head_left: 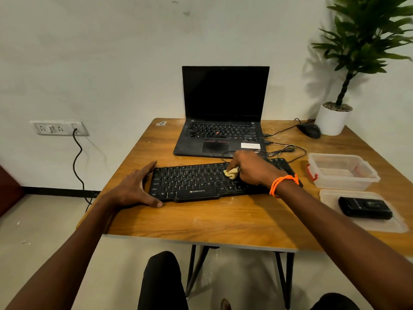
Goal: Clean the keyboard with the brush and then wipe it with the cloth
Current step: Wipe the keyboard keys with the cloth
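Note:
A black keyboard (196,182) lies across the wooden table (201,222) in front of me. My right hand (252,167) presses a small bunched yellow cloth (232,172) onto the keys right of the keyboard's middle. My left hand (136,186) cups the keyboard's left end, thumb along its front corner and fingers at its back corner. A black brush case (365,208) rests on a clear lid at the right; the brush itself I cannot make out.
An open black laptop (223,121) stands behind the keyboard, its cables trailing right. A clear plastic box (342,171) and its lid (362,222) sit at the right. A mouse (309,130) and a potted plant (333,119) occupy the back right corner.

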